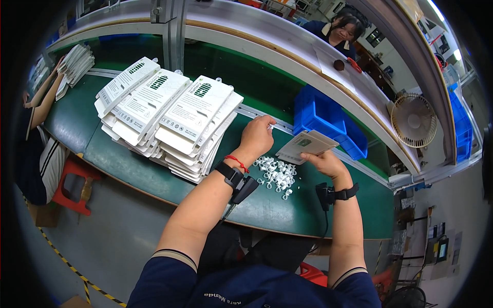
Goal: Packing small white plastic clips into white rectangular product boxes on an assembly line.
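My right hand grips a flat white battery box by its near right side, with the thumb on top. The box is tilted above the green table. Left of it, my left hand is closed in a pinch, and a small white plastic piece shows at its fingertips. Between and below my hands lies a loose pile of small white looped plastic pieces. To the left of my left hand, similar white battery boxes stand in tall, uneven stacks.
Blue plastic bins sit behind my right hand, against the frame of a raised shelf. A fan stands at the right. One person sits beyond the shelf; another person's arms reach more boxes at far left, near a red stool.
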Demonstrator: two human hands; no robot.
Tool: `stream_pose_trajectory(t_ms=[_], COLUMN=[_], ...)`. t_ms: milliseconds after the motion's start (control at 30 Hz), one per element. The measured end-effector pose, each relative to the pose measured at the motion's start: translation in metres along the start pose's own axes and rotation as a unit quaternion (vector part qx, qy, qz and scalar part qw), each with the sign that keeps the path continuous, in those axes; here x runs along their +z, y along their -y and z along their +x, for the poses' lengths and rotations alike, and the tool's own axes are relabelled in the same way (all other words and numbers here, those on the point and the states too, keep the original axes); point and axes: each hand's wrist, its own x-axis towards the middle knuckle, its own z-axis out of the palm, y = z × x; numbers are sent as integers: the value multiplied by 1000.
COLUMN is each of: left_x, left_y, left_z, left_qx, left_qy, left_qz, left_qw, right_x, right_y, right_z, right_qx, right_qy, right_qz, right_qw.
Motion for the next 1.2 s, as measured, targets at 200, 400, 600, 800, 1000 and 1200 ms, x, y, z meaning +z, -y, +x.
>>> stream_pose_trajectory(t_ms=[200, 400, 600, 800, 1000, 1200], left_x=[5, 2, 2, 5, 4, 4], left_y=[0, 4, 3, 2, 8, 6], left_z=[2, 0, 1, 1, 0, 3], left_qx=[16, 19, 19, 23, 27, 17], left_qy=[-16, -19, -16, -11, -14, -16], left_qz=[-19, -1, -6, -16, -9, -16], left_qw=[1000, 1000, 1000, 1000, 1000, 1000], right_x=[2, 0, -7, -1, 30, 29], right_y=[-8, -2, -12, -27, -14, -21], right_z=[12, 2, -28, -34, -54, -76], right_qx=[-17, 15, 6, 25, -4, -27], right_qy=[-51, -10, -75, -158, -147, -332], right_qz=[-47, -41, 6, -17, 7, -105], right_qw=[997, 999, 997, 987, 989, 937])
